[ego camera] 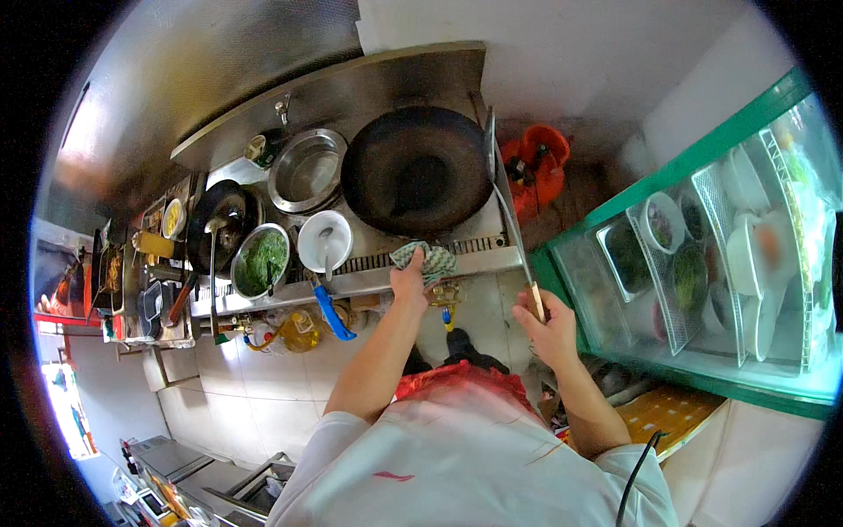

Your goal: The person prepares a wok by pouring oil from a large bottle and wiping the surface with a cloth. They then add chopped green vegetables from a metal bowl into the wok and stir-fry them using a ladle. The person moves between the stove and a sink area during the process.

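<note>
My left hand (409, 284) grips a green-and-white checked cloth (438, 261) at the near rim of a large dark wok (421, 174). The wok sits on the right part of the steel stove (474, 260). In my right hand (554, 326) is the wooden handle of a long metal utensil (515, 227), held to the right of the stove. Its shaft runs up along the stove's right edge; its flat head is seen edge-on by the wok's right rim. Left of the wok are a steel pot (307, 170) and a white bowl with a spoon (325, 241).
Chopped greens fill a steel bowl (262, 259) beside a smaller wok with a ladle (213, 230). A blue-handled tool (331, 313) overhangs the stove's front edge. Red plastic containers (537, 174) stand right of the stove. A green-framed glass display fridge (665, 283) bounds the right side.
</note>
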Tool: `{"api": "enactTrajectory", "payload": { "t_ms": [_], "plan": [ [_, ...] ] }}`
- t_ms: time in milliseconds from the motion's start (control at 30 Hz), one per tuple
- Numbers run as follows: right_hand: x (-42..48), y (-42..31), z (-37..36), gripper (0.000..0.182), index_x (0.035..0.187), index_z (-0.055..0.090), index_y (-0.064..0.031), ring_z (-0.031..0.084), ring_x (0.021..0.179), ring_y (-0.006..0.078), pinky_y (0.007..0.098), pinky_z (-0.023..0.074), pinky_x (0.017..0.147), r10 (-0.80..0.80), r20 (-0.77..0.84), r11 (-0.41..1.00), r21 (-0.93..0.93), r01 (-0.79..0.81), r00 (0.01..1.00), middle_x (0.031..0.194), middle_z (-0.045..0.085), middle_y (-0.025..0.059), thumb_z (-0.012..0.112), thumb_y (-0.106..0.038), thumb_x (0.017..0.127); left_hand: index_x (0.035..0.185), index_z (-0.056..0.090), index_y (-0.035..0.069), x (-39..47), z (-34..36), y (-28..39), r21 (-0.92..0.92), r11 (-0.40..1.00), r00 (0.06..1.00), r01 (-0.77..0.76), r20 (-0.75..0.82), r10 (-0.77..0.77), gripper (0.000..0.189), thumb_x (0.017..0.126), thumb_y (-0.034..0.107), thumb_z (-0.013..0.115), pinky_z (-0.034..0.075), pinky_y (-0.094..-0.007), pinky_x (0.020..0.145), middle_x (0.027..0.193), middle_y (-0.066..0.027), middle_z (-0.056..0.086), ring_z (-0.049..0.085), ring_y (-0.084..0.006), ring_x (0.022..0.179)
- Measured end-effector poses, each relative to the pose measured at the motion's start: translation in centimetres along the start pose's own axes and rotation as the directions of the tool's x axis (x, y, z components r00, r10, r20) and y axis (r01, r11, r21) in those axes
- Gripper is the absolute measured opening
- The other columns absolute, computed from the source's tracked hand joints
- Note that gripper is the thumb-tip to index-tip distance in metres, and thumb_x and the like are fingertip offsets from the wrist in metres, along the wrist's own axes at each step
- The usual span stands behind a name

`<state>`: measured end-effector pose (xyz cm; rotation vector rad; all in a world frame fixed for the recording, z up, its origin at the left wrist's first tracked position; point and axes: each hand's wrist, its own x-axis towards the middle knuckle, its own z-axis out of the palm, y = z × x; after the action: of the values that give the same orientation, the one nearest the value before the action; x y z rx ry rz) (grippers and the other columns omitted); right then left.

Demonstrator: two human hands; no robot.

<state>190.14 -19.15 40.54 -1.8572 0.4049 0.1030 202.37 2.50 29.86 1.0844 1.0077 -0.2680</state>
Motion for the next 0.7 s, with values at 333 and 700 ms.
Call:
{"api": "enactTrajectory", "payload": {
  "t_ms": [333,700],
  "plan": [
    [0.6,0.7,2.5,0.042,0.102,0.065,-0.0021,0.061,0.071,0.0151,0.0292,0.05,0.066,-0.139,0.105,0.975,-0.162,0.155,0.985,0.083,0.065,0.0079,0.084,-0.027,0.074,0.126,0.055,0.007,-6.3,-2.9,-1.6,-0.002,0.998,0.858,-0.061,0.511,0.053,0.049,0.089,0.033,0.072,0.046,-0.0364,0.093,0.119,-0.0024,0.062,0.058,-0.0168,0.107],
    [3.3,1.9,5.5,0.038,0.106,0.065,0.001,0.055,0.064,0.012,0.0292,0.0475,0.06,-0.059,0.148,0.994,-0.078,0.071,0.987,0.073,0.063,0.0069,0.079,-0.024,0.08,0.13,0.05,-0.002,-8.2,-5.3,-0.2,0.259,0.899,0.734,-0.354,0.673,0.095,0.053,0.092,0.031,0.067,0.045,-0.0277,0.088,0.111,-0.004,0.06,0.055,-0.0112,0.1]
  ]
}}
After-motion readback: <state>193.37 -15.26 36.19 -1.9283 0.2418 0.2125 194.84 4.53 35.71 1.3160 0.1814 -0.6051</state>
